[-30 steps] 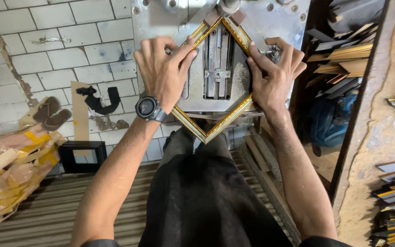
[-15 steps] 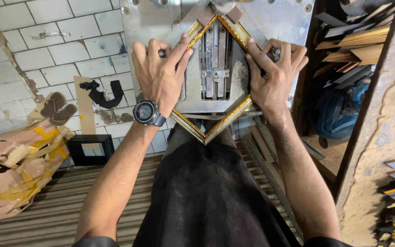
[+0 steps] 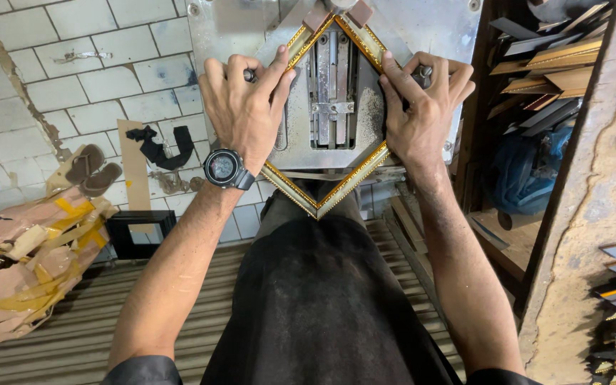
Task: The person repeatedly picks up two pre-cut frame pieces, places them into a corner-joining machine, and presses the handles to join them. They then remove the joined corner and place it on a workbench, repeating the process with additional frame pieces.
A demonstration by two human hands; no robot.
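A small gold-edged picture frame lies like a diamond on the grey metal table of a frame-joining machine. Its far corner sits under two brown clamp blocks at the top. My left hand, with a black watch on the wrist, presses flat on the frame's left side. My right hand presses on the right side. The near corner hangs over the table's edge above my dark trousers.
A white tiled wall stands left. Sandals, a small black frame and a taped bundle of wrapped mouldings lie on the ribbed floor. Shelves of frame mouldings and a rough pillar stand right.
The view has shifted slightly, so machine and frame sit higher in the picture. Both hands keep pressing the frame in the same places.
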